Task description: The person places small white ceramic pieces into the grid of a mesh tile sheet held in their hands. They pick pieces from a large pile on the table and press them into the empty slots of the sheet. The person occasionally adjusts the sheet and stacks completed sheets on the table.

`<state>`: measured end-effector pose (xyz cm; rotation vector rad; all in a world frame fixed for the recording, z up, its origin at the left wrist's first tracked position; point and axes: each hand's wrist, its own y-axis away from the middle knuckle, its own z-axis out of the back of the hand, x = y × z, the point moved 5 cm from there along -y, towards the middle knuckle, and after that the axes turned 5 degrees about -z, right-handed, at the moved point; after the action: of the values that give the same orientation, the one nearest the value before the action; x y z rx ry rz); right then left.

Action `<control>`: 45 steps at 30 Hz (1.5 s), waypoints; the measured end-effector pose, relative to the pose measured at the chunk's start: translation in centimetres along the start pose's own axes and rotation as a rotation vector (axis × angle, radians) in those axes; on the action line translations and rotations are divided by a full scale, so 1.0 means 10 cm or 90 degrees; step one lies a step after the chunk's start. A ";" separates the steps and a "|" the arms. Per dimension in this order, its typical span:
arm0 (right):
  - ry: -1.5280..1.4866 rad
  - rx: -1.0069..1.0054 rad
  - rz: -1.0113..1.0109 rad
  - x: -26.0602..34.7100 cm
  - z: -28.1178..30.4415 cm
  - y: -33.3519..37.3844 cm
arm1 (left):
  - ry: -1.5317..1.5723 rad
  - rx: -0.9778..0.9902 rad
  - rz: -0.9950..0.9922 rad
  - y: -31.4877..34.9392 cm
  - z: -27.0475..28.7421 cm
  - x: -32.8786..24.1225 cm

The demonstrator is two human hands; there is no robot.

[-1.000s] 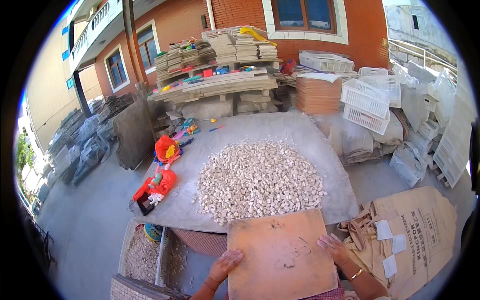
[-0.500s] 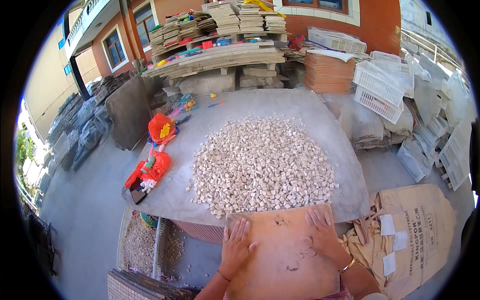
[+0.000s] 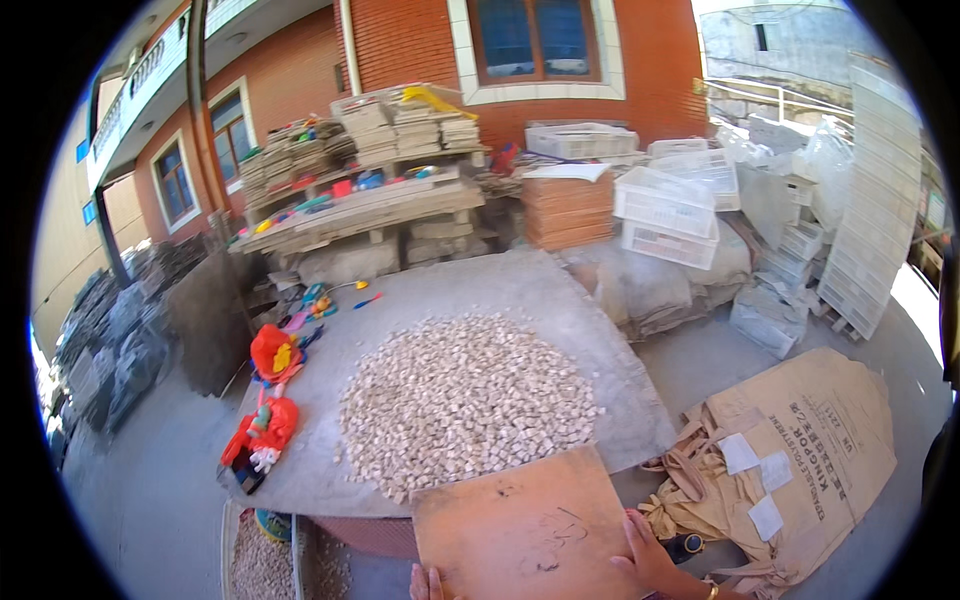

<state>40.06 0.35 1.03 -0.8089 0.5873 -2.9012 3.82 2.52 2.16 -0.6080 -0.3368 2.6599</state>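
A flat orange-brown board with dark scribbles lies tilted in front of me, its far edge against the near side of a pile of small pale stone cubes. My left hand is at the board's near left edge, only its fingertips showing; the rest is cut off by the frame. My right hand holds the right edge, thumb on the face and fingers along the side. The cubes are spread over a grey slab table.
Red bags and small toys lie along the table's left side. Below stands a white crate of cubes. A large brown paper sack is on the floor at right. White plastic crates, stacked orange boards and piled tiles stand behind.
My view has tilted up and turned right, so the scene sits lower and further left. My hands have slid from lying flat on the board to its side edges.
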 end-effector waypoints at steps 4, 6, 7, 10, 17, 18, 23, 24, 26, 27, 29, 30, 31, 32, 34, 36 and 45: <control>-0.138 0.135 -0.230 -0.14 0.22 1.02 | 0.205 0.123 0.100 0.65 -0.19 -0.05; -0.162 0.169 -0.229 0.02 0.37 1.02 | 0.203 0.116 0.086 0.89 -0.17 0.01; -0.171 0.179 -0.234 0.05 0.37 0.99 | 0.204 0.115 0.071 0.98 -0.18 0.04; -0.193 0.215 -0.206 0.01 0.36 0.90 | 0.264 0.087 0.102 1.13 -0.40 0.21; -0.057 0.248 -0.129 0.15 0.85 0.57 | 0.128 0.139 0.029 0.95 0.02 0.10; -0.038 0.264 -0.139 0.24 1.01 0.45 | 0.088 0.138 -0.016 0.80 0.29 0.06; 0.028 -0.179 0.276 0.67 1.65 -0.70 | -0.034 -0.135 -0.219 -0.45 1.56 -0.27; 0.036 -0.192 0.169 0.44 1.58 -0.93 | -0.009 -0.279 -0.233 -0.83 1.61 -0.26; -0.010 -0.224 0.132 0.30 1.44 -1.49 | 0.142 -0.342 -0.216 -1.33 1.54 -0.06; -0.086 -0.205 0.100 0.26 1.32 -1.72 | 0.192 -0.318 -0.147 -1.54 1.52 -0.03; -0.113 -0.180 0.051 0.15 0.93 -2.03 | 0.249 -0.376 -0.092 -1.77 1.27 0.25; -0.067 -0.179 0.022 0.02 0.71 -2.11 | 0.284 -0.421 -0.079 -1.89 1.03 0.41; -0.065 -0.156 -0.006 -0.08 0.54 -2.15 | 0.277 -0.360 -0.038 -1.97 0.75 0.58; -0.066 -0.131 -0.033 -0.17 0.36 -2.16 | 0.266 -0.300 0.006 -1.96 0.48 0.79; -0.046 -0.087 -0.098 -0.44 0.02 -2.18 | 0.257 -0.251 0.058 -2.04 0.06 1.03; -0.014 -0.042 -0.176 -0.63 -0.22 -2.16 | 0.352 -0.274 0.095 -2.07 -0.16 1.04; 0.026 -0.156 -0.141 -0.82 -0.47 -2.97 | 0.142 -0.231 0.233 -2.95 -0.22 1.22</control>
<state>45.63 30.83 4.71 -0.8977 0.9279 -3.0918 4.10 34.35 4.98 -1.1673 -0.7110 2.8499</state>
